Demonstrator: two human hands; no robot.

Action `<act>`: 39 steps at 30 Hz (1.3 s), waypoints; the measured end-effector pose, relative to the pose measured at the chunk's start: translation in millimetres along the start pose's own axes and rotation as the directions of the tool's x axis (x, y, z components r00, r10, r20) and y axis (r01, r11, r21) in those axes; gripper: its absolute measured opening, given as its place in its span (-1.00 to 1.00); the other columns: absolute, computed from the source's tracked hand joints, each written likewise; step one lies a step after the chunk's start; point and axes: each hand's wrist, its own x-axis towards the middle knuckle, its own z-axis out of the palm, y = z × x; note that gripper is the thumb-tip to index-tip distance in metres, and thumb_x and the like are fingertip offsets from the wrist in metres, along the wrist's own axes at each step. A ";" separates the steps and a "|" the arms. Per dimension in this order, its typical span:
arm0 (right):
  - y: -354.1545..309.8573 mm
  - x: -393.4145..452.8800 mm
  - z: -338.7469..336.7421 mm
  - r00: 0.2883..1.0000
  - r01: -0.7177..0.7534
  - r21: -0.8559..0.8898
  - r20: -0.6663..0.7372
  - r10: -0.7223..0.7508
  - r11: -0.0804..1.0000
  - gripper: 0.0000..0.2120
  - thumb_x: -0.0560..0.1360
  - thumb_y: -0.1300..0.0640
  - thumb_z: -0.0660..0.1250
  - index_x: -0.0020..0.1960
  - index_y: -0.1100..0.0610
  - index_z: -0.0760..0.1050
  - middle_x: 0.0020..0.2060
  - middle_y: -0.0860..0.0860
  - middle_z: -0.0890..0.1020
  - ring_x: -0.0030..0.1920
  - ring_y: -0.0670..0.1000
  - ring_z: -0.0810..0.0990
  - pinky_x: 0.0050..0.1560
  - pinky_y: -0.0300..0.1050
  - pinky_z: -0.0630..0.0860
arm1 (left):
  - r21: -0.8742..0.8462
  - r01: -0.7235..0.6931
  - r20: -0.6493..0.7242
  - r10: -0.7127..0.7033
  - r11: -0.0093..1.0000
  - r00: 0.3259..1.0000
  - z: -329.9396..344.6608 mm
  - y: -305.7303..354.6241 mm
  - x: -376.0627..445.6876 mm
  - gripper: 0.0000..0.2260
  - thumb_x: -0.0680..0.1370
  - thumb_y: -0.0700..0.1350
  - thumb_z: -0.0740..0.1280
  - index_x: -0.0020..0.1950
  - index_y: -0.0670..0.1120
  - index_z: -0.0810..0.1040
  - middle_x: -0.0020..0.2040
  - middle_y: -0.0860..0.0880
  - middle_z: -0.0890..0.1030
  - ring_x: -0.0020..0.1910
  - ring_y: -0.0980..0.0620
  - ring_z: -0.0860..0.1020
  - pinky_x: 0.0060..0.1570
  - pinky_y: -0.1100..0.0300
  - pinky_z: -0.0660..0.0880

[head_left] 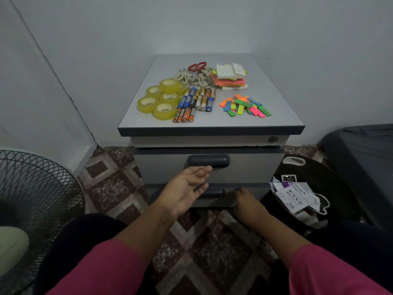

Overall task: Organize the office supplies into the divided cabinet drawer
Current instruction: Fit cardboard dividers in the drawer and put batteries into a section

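The drawers on the grey cabinet (210,143) are all closed. My left hand (187,188) is palm up, fingers loose and holding nothing, just under the rounded dark handle (208,161). My right hand (247,202) sits low by the lower drawer; can't tell what its fingers are doing. On the smooth top: glossy yellow tape rolls (161,99), batteries (194,103), red-handled scissors (196,68), sticky notes (229,76), neon flat tabs (244,105). Patterned tile floor (110,184), mesh fan (36,188) on the left.

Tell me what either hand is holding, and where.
Nothing. The left hand is open, palm up, below the drawer handle; the right hand hangs loosely curled, empty.
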 end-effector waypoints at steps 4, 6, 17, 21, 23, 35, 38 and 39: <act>-1.1 1.8 4.3 0.999 0.005 0.037 0.050 -0.007 0.999 -0.59 0.52 0.18 0.26 0.36 0.23 0.38 0.32 0.16 0.36 0.24 0.14 0.48 0.28 -0.04 0.40 | 0.004 -0.009 0.024 0.009 1.000 1.000 -0.7 1.5 -2.0 -0.60 0.50 -0.48 0.13 0.20 -0.16 0.55 0.18 -0.06 0.63 0.28 -0.01 0.48 0.19 0.12 0.45; -2.0 3.4 5.5 0.998 0.010 0.033 0.055 -0.012 0.999 -0.56 0.52 0.17 0.27 0.37 0.24 0.36 0.34 0.17 0.35 0.26 0.15 0.47 0.29 -0.06 0.38 | 0.019 -0.017 0.038 0.016 1.000 0.999 -1.6 2.3 -2.7 -0.60 0.50 -0.48 0.13 0.20 -0.16 0.55 0.18 -0.05 0.63 0.27 -0.01 0.48 0.18 0.12 0.45; -7.3 3.0 -4.2 0.992 0.082 -0.118 0.110 -0.069 0.990 -0.38 0.55 0.13 0.23 0.53 0.25 0.09 0.48 0.17 0.17 0.46 0.14 0.21 0.43 -0.07 0.24 | 0.048 -0.005 0.024 0.004 0.999 1.000 -5.1 -1.0 -2.8 -0.59 0.49 -0.50 0.12 0.15 -0.15 0.57 0.15 -0.03 0.65 0.26 0.00 0.48 0.12 0.14 0.45; -28.3 -10.0 -29.2 0.983 0.156 -0.211 -0.061 -0.172 0.965 -0.69 0.55 0.11 0.17 0.26 0.10 0.49 0.17 0.06 0.53 0.10 0.13 0.55 0.02 -0.01 0.54 | 0.049 -0.008 0.014 0.007 0.999 1.000 -3.7 -0.9 -4.9 -0.59 0.49 -0.50 0.12 0.16 -0.15 0.57 0.15 -0.04 0.65 0.27 -0.01 0.48 0.14 0.13 0.44; -38.7 -18.6 -44.0 0.912 0.247 -0.186 -0.287 -0.293 0.951 -0.72 0.54 0.07 0.15 0.12 0.08 0.58 -0.04 0.03 0.60 -0.08 0.12 0.61 -0.19 -0.02 0.56 | 0.051 -0.003 0.007 0.003 0.999 1.000 -2.9 -1.5 -6.5 -0.59 0.48 -0.50 0.11 0.16 -0.16 0.57 0.14 -0.04 0.65 0.28 -0.02 0.47 0.16 0.12 0.44; -47.6 -17.6 -87.1 0.811 0.112 -0.167 -0.554 -0.187 0.980 -0.62 0.56 -0.03 0.14 0.24 0.13 0.54 0.09 0.04 0.61 0.16 0.09 0.54 0.33 0.11 0.29 | 0.500 0.025 -0.113 0.036 0.866 0.993 9.0 20.8 -29.5 -0.79 0.61 -0.13 0.24 0.03 -0.23 0.60 -0.12 -0.16 0.70 -0.11 -0.07 0.67 -0.17 0.16 0.55; -48.5 -17.2 -93.7 0.817 0.118 -0.136 -0.550 -0.174 0.984 -0.71 0.58 -0.01 0.22 0.20 0.10 0.55 0.07 0.03 0.61 0.15 0.08 0.53 0.32 0.07 0.28 | 0.630 -0.168 -0.134 0.319 0.758 0.938 11.6 31.1 -34.5 -0.79 0.60 -0.16 0.25 -0.12 -0.21 0.62 -0.34 -0.07 0.65 -0.31 0.02 0.58 -0.35 0.20 0.44; -50.0 -18.6 -95.5 0.812 0.116 -0.133 -0.558 -0.172 0.984 -0.71 0.58 -0.02 0.20 0.16 0.09 0.57 0.03 0.02 0.62 0.10 0.08 0.55 0.28 0.06 0.31 | 0.695 -0.247 -0.118 0.445 0.675 0.888 9.3 33.6 -35.6 -0.80 0.59 -0.18 0.26 -0.16 -0.18 0.62 -0.38 -0.04 0.61 -0.37 0.08 0.54 -0.37 0.20 0.41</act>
